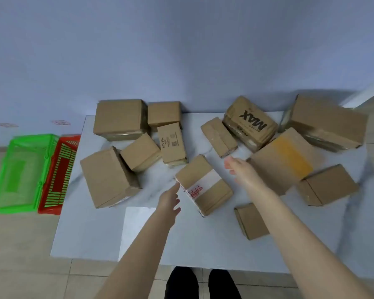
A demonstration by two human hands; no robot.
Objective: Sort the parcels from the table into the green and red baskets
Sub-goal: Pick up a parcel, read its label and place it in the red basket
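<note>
On the white tabletop (91, 229): twelve brown cardboard parcels, scattered, some leaning on one another. Near the middle, a flat parcel with clear tape and red print (203, 184), lying askew and apart from its neighbours. At its near-left corner, the left grip (170, 196), open and holding nothing, fingers straight, tips right at the cardboard; touching or just short of it, cannot tell. Beyond its far-right side, the right grip (239, 169), likewise open, fingers loosely spread and blurred, hovering above the gap between that parcel and a larger parcel with a yellow strip (283, 160); nothing held. Behind the right grip, a tilted parcel marked MAX (249, 124), with a long narrow parcel (219, 137) just beside it. Further left, a parcel marked MYFA (173, 143). Close to the near edge, a small flat parcel (251, 221), partly beneath the right forearm. On the tiled floor left of the tabletop, the green basket (34, 137) and the red basket (50, 210), side by side and touching, green on the outside. Every parcel in view on the tabletop. Dark shoes (181, 283) at the bottom, by the near edge.
</note>
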